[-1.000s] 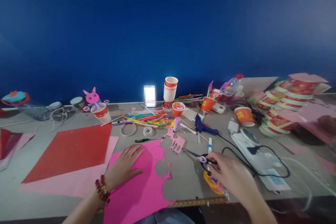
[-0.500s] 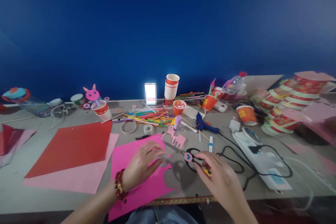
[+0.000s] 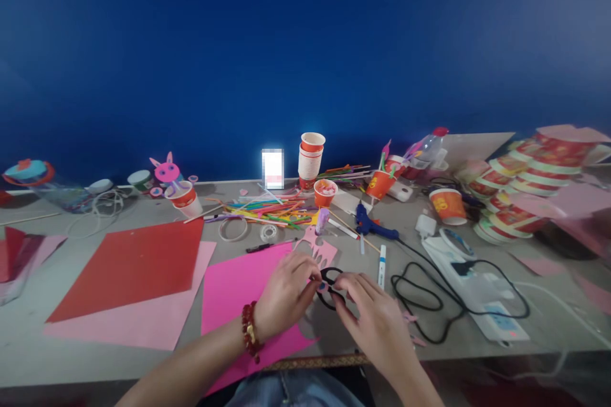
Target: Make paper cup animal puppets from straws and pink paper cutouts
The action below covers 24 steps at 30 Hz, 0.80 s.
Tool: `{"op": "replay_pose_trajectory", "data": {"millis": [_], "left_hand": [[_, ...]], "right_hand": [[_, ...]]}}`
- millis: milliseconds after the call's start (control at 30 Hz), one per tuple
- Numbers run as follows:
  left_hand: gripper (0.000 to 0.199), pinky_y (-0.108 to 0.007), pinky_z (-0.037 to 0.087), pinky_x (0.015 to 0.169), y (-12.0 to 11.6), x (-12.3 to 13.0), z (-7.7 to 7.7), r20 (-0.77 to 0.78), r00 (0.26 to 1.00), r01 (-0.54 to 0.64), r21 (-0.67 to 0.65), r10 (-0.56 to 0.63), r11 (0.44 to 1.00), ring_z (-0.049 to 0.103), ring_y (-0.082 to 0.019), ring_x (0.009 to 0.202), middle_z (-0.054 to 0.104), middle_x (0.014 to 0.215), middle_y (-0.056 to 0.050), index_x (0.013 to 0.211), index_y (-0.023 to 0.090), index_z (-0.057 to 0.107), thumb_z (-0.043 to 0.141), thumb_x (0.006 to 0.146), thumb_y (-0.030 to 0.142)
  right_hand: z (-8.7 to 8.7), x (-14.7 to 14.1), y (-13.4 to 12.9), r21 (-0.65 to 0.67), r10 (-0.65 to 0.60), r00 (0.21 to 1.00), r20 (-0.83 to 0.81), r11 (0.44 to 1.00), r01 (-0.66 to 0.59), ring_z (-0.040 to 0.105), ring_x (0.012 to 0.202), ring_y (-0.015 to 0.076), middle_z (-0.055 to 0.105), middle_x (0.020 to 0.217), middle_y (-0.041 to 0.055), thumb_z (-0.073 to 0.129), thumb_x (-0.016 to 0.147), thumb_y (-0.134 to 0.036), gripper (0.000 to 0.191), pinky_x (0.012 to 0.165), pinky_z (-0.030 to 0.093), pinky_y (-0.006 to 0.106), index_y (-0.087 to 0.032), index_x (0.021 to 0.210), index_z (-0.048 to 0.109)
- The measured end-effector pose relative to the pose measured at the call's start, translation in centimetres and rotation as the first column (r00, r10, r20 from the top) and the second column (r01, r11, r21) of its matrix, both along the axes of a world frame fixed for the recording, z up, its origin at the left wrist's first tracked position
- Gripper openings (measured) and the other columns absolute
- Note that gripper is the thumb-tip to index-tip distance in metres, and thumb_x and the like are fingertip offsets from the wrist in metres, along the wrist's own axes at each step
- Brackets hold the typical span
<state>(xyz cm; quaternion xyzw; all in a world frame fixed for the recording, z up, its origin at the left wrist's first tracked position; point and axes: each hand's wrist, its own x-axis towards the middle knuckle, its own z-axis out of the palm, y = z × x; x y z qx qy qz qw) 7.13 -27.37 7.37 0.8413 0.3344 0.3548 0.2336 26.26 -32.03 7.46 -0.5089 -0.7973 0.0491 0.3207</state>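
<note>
Both my hands meet above the table's front part, at a pair of black-handled scissors. My right hand is curled with its fingertips at the scissors' handle loops. My left hand, a red bead bracelet at its wrist, has its fingers pinched at a small round pink paper piece with a blue mark, by the scissors' pivot. The blades are hidden behind my left fingers. Beneath my left hand lies a bright pink sheet with a cut edge. A light pink paper offcut lies just beyond the hands.
Red paper lies on the left. A pink rabbit figure stands in a cup. Coloured sticks, a blue glue gun and stacked cups are farther back. A black cable and power strip occupy the right.
My left hand has moved right and closed its fingers at the round paper piece. My right hand and the scissors have shifted left, and the blades have become hidden.
</note>
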Motion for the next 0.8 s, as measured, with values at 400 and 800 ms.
{"op": "replay_pose_trajectory", "data": {"millis": [400,800], "left_hand": [[0.019,-0.04,0.045,0.094,1.0,3.0,0.4,0.083,0.996,0.03,0.095,-0.038,0.995,0.056,-0.025,0.108,0.063,0.112,-0.009,0.114,0.021,0.057,0.056,0.095,0.022],[0.007,-0.037,0.044,0.09,1.6,4.0,-0.5,0.02,1.0,0.015,0.122,-0.018,0.992,0.057,-0.022,0.103,0.065,0.101,-0.007,0.097,0.019,0.062,0.057,0.095,0.023]], "right_hand": [[1.5,7.1,-0.4,0.16,-0.216,0.973,0.085,0.967,0.2,0.067,0.087,0.0242,0.07,0.096,0.0071,0.056,0.094,-0.024,0.004,0.078,0.049,0.034,-0.022,0.097,0.058],[1.4,4.9,0.0,0.128,-0.053,0.996,0.072,0.991,0.043,0.068,0.086,0.0217,0.071,0.091,0.005,0.054,0.093,-0.015,0.009,0.079,0.051,0.033,-0.023,0.093,0.059]]}}
